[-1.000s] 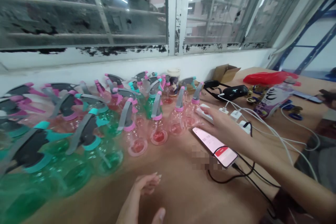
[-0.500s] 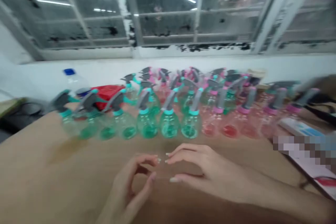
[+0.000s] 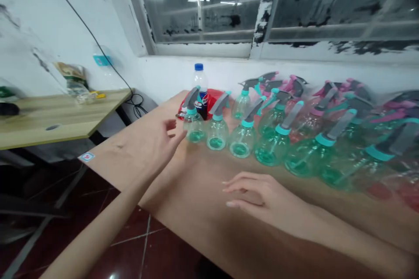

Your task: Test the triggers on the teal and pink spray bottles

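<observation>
Pale brown wooden tabletop (image 3: 193, 200) against a white-painted wall (image 3: 160, 74), under a grimy window (image 3: 209, 17) with flaking paint. Left hand (image 3: 167, 146): fingers loosely bent, thumb spread well away from them, grasp unfilled. Thumb tip right beside the leftmost rounded, clear green plastic spray bottle (image 3: 195, 130) with turquoise collar and grey trigger head; contact cannot be told. Right hand (image 3: 258, 196): fingers together, gently curved, a clear gap to the thumb; nothing held, poised over bare tabletop in front of the row. Outward: more green spray bottles (image 3: 240, 139) of the same shape, upright, running rightward from the leftmost one; pink-trimmed spray bottles (image 3: 316, 113) crowded behind. Back of the leftmost bottle: clear plastic drink bottle (image 3: 199, 80) with blue cap, beside crumpled red plastic (image 3: 214, 96). Far left: separate yellowish wooden desk (image 3: 68, 117).
</observation>
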Demonstrator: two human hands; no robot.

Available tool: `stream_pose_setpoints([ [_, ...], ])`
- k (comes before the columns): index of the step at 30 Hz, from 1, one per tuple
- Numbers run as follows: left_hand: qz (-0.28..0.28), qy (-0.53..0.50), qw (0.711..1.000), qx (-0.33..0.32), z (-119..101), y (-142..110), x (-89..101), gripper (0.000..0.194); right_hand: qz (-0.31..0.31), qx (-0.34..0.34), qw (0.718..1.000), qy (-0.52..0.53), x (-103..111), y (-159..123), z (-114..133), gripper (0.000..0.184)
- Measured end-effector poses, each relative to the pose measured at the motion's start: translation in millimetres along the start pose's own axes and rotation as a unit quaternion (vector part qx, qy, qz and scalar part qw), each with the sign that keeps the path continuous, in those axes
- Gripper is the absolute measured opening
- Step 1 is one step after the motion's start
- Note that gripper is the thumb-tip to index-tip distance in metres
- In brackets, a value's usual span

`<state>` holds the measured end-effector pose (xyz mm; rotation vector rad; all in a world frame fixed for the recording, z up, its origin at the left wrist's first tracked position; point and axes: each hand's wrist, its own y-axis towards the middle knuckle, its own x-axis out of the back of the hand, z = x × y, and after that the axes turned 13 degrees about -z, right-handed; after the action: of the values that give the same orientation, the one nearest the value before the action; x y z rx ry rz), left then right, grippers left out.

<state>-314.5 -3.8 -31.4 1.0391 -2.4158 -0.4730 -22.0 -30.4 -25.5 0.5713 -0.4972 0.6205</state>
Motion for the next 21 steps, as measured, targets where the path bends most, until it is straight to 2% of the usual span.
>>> stream_pose_setpoints([
  [5, 0.057, 0.014, 0.997, -0.051, 9, 33, -28.7, 0.069, 0.020, -0.008, 1.000, -0.001, -20, 7, -3, 0.021],
  [8, 0.093, 0.011, 0.992, -0.080, 12, 42, -42.9, 0.064, 0.016, -0.017, 1.000, -0.002, -24, 8, -6, 0.020],
  [11, 0.102, 0.015, 0.991, -0.088, 18, 47, -45.8, 0.057, 0.015, -0.019, 1.000, 0.003, -23, 9, -10, 0.020],
  [13, 0.093, 0.021, 0.992, -0.083, 22, 47, -39.2, 0.058, 0.013, -0.024, 1.000, 0.000, -21, 9, -12, 0.020],
  [16, 0.081, 0.037, 0.994, -0.067, 20, 38, -17.8, 0.060, 0.007, -0.031, 0.999, -0.011, -16, 7, -18, 0.021],
  [18, 0.076, 0.056, 0.994, -0.053, 10, 24, -0.1, 0.060, 0.002, -0.035, 0.999, -0.022, -13, 4, -23, 0.023],
  [21, 0.072, 0.095, 0.992, -0.047, -15, -12, 21.6, 0.057, -0.009, -0.038, 0.998, -0.044, -9, -5, -29, 0.030],
])
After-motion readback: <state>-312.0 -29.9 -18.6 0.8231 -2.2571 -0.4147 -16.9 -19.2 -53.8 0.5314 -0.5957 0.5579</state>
